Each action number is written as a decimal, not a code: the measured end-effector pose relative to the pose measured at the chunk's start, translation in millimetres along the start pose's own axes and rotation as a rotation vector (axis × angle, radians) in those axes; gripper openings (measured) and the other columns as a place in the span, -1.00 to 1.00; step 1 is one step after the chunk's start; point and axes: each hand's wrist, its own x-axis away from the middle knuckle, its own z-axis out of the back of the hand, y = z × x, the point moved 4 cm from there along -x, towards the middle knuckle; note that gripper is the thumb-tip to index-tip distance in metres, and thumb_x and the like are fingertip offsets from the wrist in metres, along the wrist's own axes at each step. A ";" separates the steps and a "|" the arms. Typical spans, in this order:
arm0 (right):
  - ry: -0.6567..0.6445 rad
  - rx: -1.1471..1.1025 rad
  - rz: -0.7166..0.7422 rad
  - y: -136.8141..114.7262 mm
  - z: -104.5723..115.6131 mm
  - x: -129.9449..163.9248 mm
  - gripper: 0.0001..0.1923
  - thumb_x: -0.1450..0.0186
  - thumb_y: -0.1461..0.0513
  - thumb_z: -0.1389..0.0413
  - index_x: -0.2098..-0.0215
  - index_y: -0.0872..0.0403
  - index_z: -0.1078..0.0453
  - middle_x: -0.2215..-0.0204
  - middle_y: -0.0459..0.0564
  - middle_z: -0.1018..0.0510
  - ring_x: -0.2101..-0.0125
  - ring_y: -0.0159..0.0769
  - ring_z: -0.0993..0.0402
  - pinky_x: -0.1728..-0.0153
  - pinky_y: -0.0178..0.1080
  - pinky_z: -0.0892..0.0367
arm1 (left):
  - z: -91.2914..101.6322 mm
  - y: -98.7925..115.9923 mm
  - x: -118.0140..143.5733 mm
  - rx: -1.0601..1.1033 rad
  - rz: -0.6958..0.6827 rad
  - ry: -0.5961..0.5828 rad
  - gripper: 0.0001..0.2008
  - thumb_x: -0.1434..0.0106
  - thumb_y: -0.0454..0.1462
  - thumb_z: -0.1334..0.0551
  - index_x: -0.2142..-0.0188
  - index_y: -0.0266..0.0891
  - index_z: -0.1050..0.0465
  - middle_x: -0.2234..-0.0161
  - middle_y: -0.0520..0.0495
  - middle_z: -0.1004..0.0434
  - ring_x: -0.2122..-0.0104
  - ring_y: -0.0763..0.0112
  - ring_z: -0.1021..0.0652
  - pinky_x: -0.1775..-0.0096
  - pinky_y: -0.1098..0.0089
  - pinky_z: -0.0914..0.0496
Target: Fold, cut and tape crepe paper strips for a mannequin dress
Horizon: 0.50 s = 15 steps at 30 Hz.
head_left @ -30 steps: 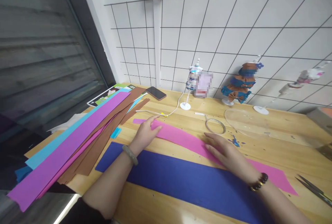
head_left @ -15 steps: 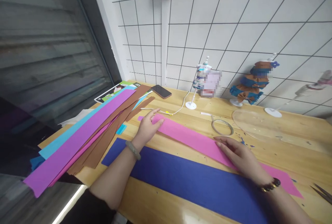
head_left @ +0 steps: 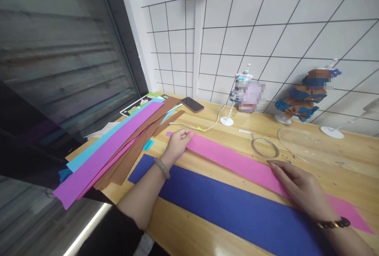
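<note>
White gridded wall (head_left: 266,34) backs the wooden surface (head_left: 340,169) where I work. Nearest me lies a long dark blue paper sheet (head_left: 231,208), and just beyond it, at 12 o'clock, a long pink paper strip (head_left: 237,161) runs alongside it. At 9 o'clock sits a pile of purple, brown and light blue paper strips (head_left: 118,149). My left hand (head_left: 177,145) rests flat, fingers loose, on the strip's far-left end; my right hand (head_left: 302,189) presses flat, grasping nothing, on its right part. At 1 o'clock lies a wire ring (head_left: 265,148); a phone (head_left: 192,104) lies at 11.
</note>
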 end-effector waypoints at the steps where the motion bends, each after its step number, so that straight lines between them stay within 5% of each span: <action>1: 0.000 0.008 -0.003 0.8 -0.4 0.1 -0.67 -0.23 0.01 0.02 0.27 0.00 -0.46 0.24 0.01 -0.59 0.21 -0.09 -0.52 0.25 -0.21 -0.42 | 0.5 0.8 -0.2 0.005 -0.005 0.012 -0.66 -0.07 -0.04 -0.24 0.46 -0.31 -0.36 0.59 0.09 -0.36 0.56 0.53 -0.37 0.47 0.50 -0.26; 15: -0.031 0.095 -0.078 6.7 -2.5 -1.0 -0.63 -0.20 -0.03 0.04 0.24 -0.01 -0.44 0.23 0.03 -0.59 0.22 -0.10 -0.52 0.29 -0.20 -0.41 | 5.4 -5.6 -4.7 0.013 -0.025 0.068 -0.71 -0.05 -0.09 -0.25 0.46 -0.31 -0.38 0.56 0.07 -0.37 0.56 0.55 -0.35 0.49 0.51 -0.22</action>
